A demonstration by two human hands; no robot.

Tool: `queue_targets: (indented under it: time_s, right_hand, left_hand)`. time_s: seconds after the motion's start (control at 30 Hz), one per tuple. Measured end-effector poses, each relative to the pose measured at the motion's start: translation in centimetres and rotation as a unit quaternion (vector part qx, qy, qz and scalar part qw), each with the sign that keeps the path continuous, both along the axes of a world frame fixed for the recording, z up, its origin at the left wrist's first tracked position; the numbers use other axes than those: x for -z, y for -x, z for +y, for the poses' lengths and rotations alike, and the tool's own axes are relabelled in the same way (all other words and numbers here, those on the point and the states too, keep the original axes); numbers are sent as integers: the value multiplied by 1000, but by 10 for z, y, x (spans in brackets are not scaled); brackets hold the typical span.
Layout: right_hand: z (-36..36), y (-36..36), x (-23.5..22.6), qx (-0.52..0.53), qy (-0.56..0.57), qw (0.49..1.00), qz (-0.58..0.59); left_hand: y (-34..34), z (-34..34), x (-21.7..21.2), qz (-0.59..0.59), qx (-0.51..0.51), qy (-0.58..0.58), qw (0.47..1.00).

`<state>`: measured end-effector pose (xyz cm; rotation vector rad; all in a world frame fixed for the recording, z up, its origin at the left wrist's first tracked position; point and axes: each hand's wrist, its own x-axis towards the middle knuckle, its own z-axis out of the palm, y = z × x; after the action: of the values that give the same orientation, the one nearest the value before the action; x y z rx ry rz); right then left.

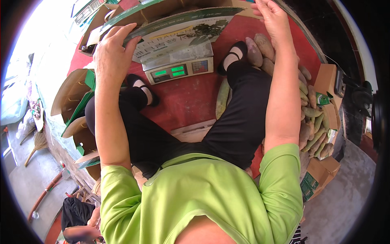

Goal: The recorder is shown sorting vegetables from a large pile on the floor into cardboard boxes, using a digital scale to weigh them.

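Note:
A large white and green cardboard box (178, 38) rests on top of a digital scale (178, 69) with lit green displays, between my feet. My left hand (115, 51) is at the box's left end, thumb and fingers on either side of its upper edge. Up at the far right, my right hand (273, 17) is raised beside the box's right end, near a brown flap (248, 9). Its fingers are loosely bent and apart, with no object visible in them; the picture's upper edge cuts them off in part. The box's inside is mostly hidden.
A pile of long green and purplish radishes (310, 130) lies to my right, by open cartons (321, 175). More open cartons (75, 93) stand at my left. Another scale (87, 12) is at the far left. A broom (38, 144) and a person (79, 219) are lower left.

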<state>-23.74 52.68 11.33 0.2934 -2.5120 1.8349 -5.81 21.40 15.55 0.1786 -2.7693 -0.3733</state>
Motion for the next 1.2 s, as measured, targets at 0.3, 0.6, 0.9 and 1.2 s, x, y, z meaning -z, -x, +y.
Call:
queue_targets:
  time_s: [0.3,0.6,0.9,1.2]
  right_hand:
    - [5,-4,-6,-8,-61,998,-27]
    - [36,-22,5,4,62,998,-26]
    - [159,-154,170,165,-119,972,-121]
    - [186,-342,321,177,-180,917,-308]
  left_hand:
    - [3,1,-1,1,-10,3,1000]
    - [0,-12,-2,-33,12,-9,999]
    - [4,-11,2,-69,-2,-31,997]
    - [11,-13,19,-80,2,-41,996]
